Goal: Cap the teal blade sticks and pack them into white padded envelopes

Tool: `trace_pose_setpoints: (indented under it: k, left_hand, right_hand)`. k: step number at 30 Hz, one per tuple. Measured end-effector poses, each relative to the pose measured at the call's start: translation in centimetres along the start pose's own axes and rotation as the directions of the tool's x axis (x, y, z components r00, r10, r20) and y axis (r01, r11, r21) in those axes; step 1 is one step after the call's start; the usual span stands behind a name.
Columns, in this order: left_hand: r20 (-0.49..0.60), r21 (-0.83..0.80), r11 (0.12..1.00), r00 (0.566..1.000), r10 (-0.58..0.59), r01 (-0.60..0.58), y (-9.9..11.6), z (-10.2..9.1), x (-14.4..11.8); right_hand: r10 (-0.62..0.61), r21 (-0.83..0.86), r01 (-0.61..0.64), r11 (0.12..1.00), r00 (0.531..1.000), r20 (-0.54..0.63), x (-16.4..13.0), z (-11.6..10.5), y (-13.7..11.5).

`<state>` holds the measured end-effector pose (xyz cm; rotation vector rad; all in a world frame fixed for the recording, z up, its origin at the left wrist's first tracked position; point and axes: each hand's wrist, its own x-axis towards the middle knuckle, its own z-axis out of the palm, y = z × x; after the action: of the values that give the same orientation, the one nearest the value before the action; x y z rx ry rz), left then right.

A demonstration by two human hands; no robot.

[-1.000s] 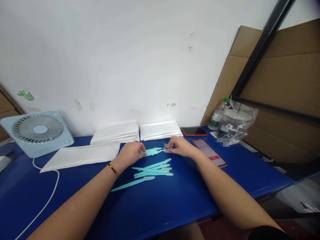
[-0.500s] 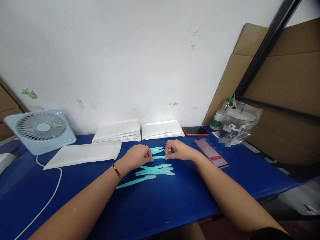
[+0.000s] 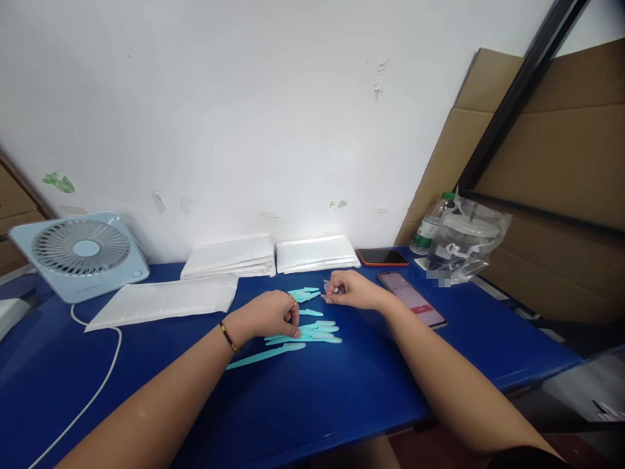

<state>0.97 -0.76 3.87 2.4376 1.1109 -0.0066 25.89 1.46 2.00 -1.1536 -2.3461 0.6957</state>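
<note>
Turquoise sticks point(image 3: 303, 333) lie loose on the table point(image 3: 342, 391); left hand point(image 3: 271, 316) pinches one; right hand point(image 3: 349, 290) grips small clear caps point(image 3: 326, 286); most look uncapped.

On my blue table point(image 3: 342, 404) I see a pale blue fan point(image 3: 81, 255) at left, white packet stacks point(image 3: 273, 255) by the wall, two phones point(image 3: 413, 306), and a bagged jar point(image 3: 461, 244) at right.

Left hand point(image 3: 270, 315) drew back toward the nearer teal sticks point(image 3: 305, 334).

Both hands point(image 3: 273, 316) point(image 3: 349, 290) forward — fingers curled
</note>
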Motion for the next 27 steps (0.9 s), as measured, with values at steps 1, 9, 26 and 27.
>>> trace_pose_setpoints:
  k: [1, 9, 26, 27]
  left_hand:
    - [0.019, -0.017, 1.000, 1.000, -0.018, 0.018, 0.1, 0.1, 0.0]
    - [-0.158, 0.007, 0.996, 0.984, -0.083, 0.085, -0.7, 0.2, 0.8]
    - [-0.063, 0.068, 0.977, 0.979, -0.196, 0.200, 1.5, 0.7, 0.4]
    - [-0.064, 0.066, 0.978, 0.979, -0.194, 0.198, 1.3, 0.7, 0.4]
  right_hand:
    - [-0.007, 0.017, 0.007, 1.000, 1.000, 0.023, 0.0, 0.0, -0.3]
    - [-0.147, 0.038, 0.142, 0.989, 0.964, 0.222, 0.1, 0.2, -1.5]
    - [-0.129, -0.125, 0.165, 0.978, 0.958, 0.256, 0.1, 0.7, -1.5]
    - [-0.120, -0.128, 0.158, 0.979, 0.957, 0.264, 0.1, 0.8, -1.4]
